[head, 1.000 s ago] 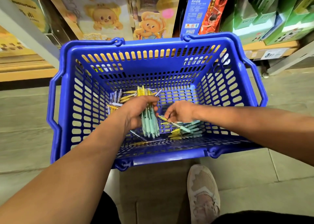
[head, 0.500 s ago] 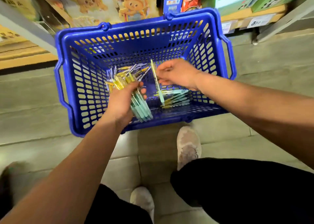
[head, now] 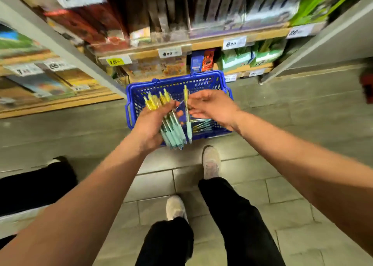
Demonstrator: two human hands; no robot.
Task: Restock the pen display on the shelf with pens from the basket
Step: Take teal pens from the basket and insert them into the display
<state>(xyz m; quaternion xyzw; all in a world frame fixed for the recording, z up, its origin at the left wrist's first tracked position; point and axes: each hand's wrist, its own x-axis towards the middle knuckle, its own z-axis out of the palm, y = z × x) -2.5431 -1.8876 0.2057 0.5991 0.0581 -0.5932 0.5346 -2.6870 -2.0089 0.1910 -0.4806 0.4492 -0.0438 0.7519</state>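
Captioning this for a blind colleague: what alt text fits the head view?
A person's left hand grips a bundle of pens while the right hand pinches a single pen, both above a blue basket on the floor before blurred store shelves.

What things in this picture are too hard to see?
- Head view, shelves: motion blur; no pen display can be picked out.
- The loose pens in the basket: partly hidden behind the right hand, which pinches a single pen; uncountable.
- The bundle of pens in the left hand: overlapping and blurred; number unclear.
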